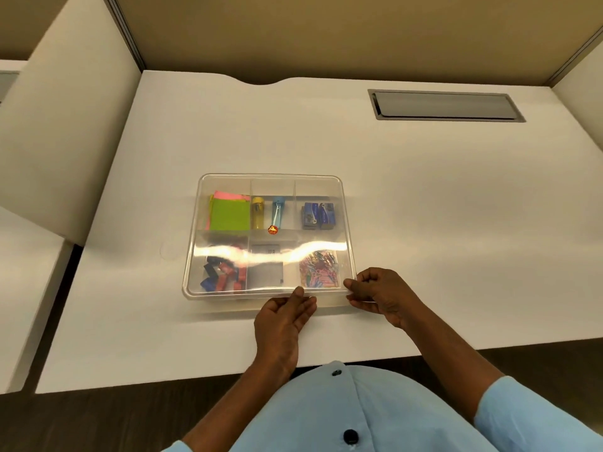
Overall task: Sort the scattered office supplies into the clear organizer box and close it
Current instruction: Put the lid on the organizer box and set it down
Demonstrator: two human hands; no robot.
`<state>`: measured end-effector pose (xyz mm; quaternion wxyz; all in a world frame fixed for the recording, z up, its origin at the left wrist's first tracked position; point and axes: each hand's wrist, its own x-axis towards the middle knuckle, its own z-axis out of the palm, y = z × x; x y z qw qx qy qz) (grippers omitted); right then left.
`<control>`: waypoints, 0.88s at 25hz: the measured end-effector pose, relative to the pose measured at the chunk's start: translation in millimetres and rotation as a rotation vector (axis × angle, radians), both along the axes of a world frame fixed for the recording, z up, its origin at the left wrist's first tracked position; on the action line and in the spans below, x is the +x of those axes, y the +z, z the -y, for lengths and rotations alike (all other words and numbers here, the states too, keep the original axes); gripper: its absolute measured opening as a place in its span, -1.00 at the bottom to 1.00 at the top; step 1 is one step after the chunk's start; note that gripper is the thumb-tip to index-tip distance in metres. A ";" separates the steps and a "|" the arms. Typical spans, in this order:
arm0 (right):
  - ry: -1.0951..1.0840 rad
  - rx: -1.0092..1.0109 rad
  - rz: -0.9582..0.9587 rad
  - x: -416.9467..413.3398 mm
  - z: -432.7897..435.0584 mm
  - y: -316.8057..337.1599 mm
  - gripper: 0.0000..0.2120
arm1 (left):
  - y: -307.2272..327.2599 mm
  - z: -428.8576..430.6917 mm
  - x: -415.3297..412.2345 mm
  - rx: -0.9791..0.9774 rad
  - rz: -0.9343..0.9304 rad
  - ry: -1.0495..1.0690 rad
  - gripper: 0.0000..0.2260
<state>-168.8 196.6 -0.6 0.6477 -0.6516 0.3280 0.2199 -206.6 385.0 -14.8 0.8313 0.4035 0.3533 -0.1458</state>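
White desk [424, 223] carries your organizer box [195, 282], lid [270, 190] laid over it. Your left hand [284, 318] rests open-fingered at the near edge; your right hand [380, 293] pinches the corner. Uneven pressing could leave that lid skewed.

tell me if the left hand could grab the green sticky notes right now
Probably not. The clear lid appears to lie over the organizer box, covering the green sticky notes in the far-left compartment. The left hand rests at the near edge and would likely need the lid lifted first.
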 end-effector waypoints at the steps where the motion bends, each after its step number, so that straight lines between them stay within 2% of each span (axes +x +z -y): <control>1: 0.006 -0.004 -0.005 0.9 0.8 -0.2 -0.80 | -1.8 1.5 1.5 0.005 -0.003 0.013 -0.79; 3: 0.011 0.008 -0.016 1.6 2.6 0.2 -0.80 | -4.5 2.9 3.0 0.003 0.014 0.037 -0.79; 8: 0.016 0.034 -0.044 5.1 6.3 -2.6 -0.79 | -5.7 8.9 6.4 -0.019 0.033 0.065 -0.97; 13: 0.110 -0.068 -0.017 17.2 7.6 5.5 -0.79 | -6.7 9.7 4.4 0.013 0.048 0.063 -0.93; 15: 0.018 -0.060 0.050 37.3 7.8 10.7 -0.83 | -5.1 10.8 3.7 0.038 0.066 0.061 -0.92; 17: -0.143 0.046 0.086 63.0 8.5 10.6 -0.86 | -5.5 11.1 3.7 0.051 0.077 0.059 -0.91; 19: -0.251 0.156 0.059 83.9 5.7 7.8 -0.87 | -5.2 10.6 3.4 0.048 0.080 0.056 -0.89; 22: -0.285 0.228 -0.014 95.3 0.5 1.8 -0.90 | -3.7 9.5 4.7 0.031 0.079 0.043 -0.87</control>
